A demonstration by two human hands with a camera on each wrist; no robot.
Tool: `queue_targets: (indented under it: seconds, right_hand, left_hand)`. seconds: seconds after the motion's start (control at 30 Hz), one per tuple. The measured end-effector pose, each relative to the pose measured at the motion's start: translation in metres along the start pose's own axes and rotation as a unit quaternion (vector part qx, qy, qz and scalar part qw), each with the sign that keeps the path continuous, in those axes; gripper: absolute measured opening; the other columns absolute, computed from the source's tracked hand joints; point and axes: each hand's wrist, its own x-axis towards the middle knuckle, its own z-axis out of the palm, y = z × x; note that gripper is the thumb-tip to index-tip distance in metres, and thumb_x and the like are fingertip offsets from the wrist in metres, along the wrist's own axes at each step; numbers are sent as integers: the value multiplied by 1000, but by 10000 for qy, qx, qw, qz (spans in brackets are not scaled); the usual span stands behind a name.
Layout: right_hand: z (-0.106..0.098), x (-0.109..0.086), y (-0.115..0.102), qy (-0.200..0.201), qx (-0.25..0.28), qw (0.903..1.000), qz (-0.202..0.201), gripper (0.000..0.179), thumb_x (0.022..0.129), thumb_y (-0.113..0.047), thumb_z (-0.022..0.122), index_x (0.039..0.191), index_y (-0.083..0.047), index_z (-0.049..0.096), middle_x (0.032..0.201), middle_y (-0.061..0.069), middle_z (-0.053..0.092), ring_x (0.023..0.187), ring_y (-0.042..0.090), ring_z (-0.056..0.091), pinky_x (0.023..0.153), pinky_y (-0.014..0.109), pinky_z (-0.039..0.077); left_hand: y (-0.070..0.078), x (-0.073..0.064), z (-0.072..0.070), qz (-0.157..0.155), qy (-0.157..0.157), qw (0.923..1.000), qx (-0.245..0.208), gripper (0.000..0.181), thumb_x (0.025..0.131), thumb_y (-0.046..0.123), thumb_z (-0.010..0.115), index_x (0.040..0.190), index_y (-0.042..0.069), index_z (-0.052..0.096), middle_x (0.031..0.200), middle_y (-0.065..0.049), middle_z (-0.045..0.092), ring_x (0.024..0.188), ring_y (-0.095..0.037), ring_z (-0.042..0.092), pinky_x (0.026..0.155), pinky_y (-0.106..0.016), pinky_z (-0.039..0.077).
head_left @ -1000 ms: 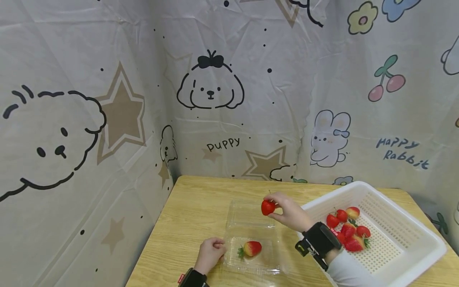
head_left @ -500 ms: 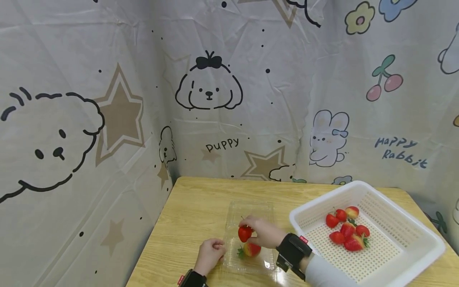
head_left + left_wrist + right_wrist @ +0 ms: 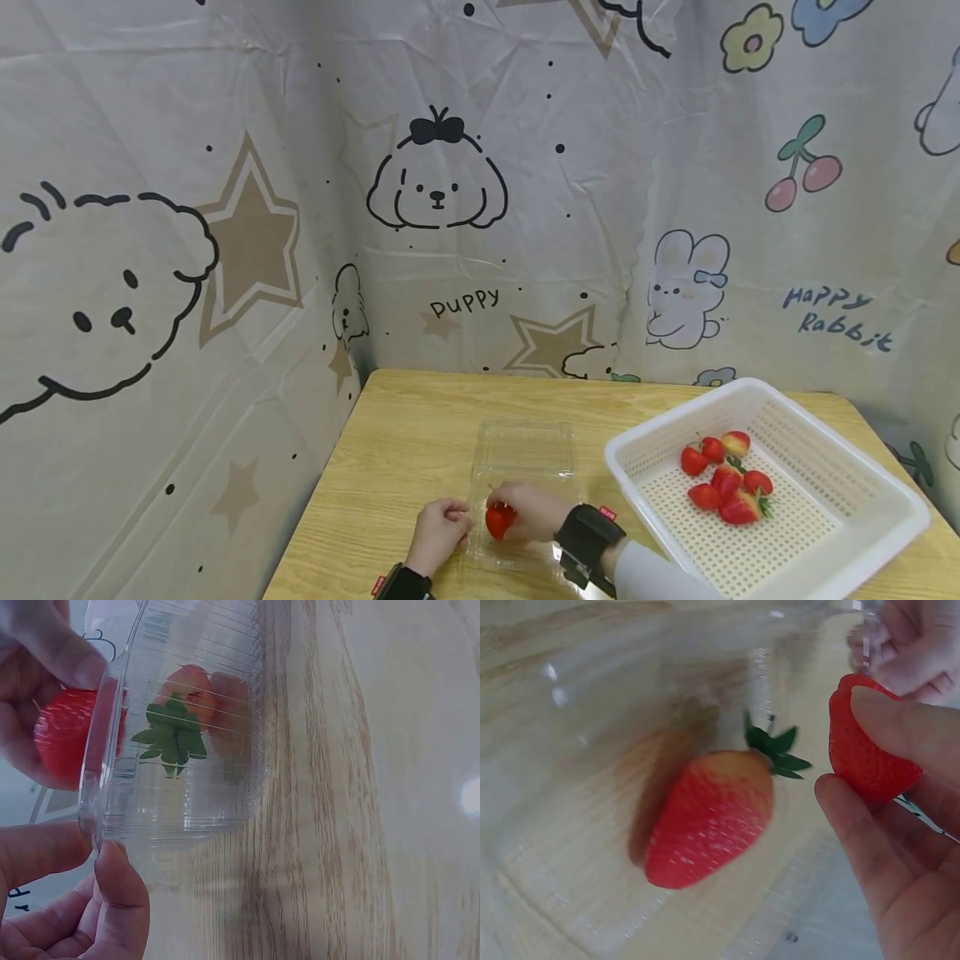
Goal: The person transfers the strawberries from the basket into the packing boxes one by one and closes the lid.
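Boxy black right wristband (image 3: 588, 537), black left wristband (image 3: 405, 585) — small red tags (image 3: 607, 513) on both, pale grey right sleeve (image 3: 654, 575)

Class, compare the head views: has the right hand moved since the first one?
Yes: the right hand, holding a red strawberry, has moved left and down in the picture, away from the unmoved white basket.

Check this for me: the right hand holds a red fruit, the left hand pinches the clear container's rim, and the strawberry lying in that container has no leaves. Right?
Not quite: the strawberry in the container has green leaves, as the right wrist view shows. The right hand does hold a red fruit, and the left hand pinches the rim.
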Motion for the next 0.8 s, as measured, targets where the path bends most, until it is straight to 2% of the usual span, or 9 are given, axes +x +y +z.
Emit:
queue_targets:
  seconds: [0.23,0.53,0.63,0.67,0.77,0.8]
  right_hand:
    - [13,5,6,-157,-325,9993,-63,35,67,-4,74,100,-5,61,88,-2,58,77,4,51,70,15,44]
    - [26,7,14,-354,-355,9986,189,35,65,-3,76,97,-5,62,83,-4,58,74,3,50,68,15,43]
    - [32,8,18,-381,-390,9980,320,36,64,-2,76,97,-7,62,83,-5,57,74,4,50,68,15,43]
    - [33,8,20,-392,-412,9977,368,36,64,-3,76,97,-7,62,83,-5,57,75,4,50,68,16,43]
    - [38,8,23,-457,-460,9966,502,37,64,-4,76,97,-9,63,84,-6,58,75,4,51,69,16,44]
    - [40,8,23,-472,-479,9964,523,37,64,-4,76,98,-10,63,84,-6,58,76,4,51,69,17,44]
  left_hand:
    - [-1,0,0,-47,4,10000,16,20,74,-4,63,92,-13,60,65,-3,53,50,-8,52,46,-21,46]
    - [0,0,0,-99,-32,9999,-22,21,74,-3,63,92,-13,60,67,-3,52,50,-8,52,46,-21,47]
    - [-2,0,-1,11,-26,9999,-153,20,74,-2,63,91,-13,60,67,-4,53,50,-9,53,46,-22,48]
    - [-4,1,-1,181,-36,9996,-207,19,74,-2,63,89,-12,60,65,-3,52,49,-9,53,44,-22,47]
    - [-5,1,-1,272,-33,9993,-242,18,74,-2,64,88,-12,60,65,-3,52,49,-9,53,44,-22,47]
    - [-5,1,-1,203,-38,9995,-233,18,73,-3,64,88,-12,60,65,-3,52,49,-9,53,44,-22,47]
